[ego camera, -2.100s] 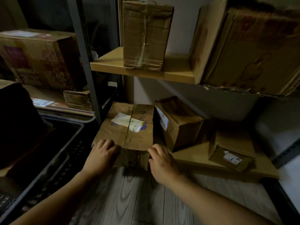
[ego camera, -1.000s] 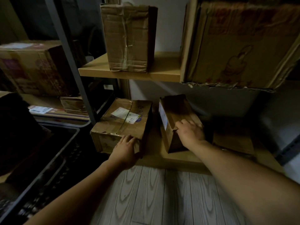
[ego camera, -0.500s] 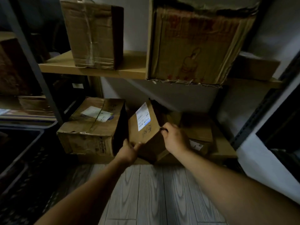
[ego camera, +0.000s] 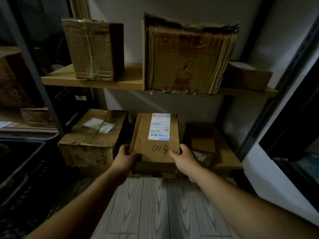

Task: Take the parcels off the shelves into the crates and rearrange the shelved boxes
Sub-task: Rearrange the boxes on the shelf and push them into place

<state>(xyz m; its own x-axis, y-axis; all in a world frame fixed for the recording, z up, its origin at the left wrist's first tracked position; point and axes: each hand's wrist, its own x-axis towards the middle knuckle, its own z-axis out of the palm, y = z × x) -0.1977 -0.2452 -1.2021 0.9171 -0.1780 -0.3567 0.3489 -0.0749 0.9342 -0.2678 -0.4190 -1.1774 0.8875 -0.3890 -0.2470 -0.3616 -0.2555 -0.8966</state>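
- While both hands are on it, the labelled parcel (ego camera: 155,140) sits at the front of the lower shelf (ego camera: 226,157), white shipping label facing up, black scribble just below the label
- left hand (ego camera: 125,158) grips its near left corner, thumb curled over the top
- right hand (ego camera: 185,160) grips the near right corner the same way
- can't tell if the parcel's resting on the shelf or lifted a bit
- taped box (ego camera: 94,135) just to its left, small flat box (ego camera: 202,145) just to its right, both on that same shelf
- upper shelf (ego camera: 127,78) has a tall box (ego camera: 93,49), a big ragged carton (ego camera: 186,56) and a low box (ego camera: 246,76)
- black crate (ego camera: 20,163) is down on the far left, well apart from the parcel
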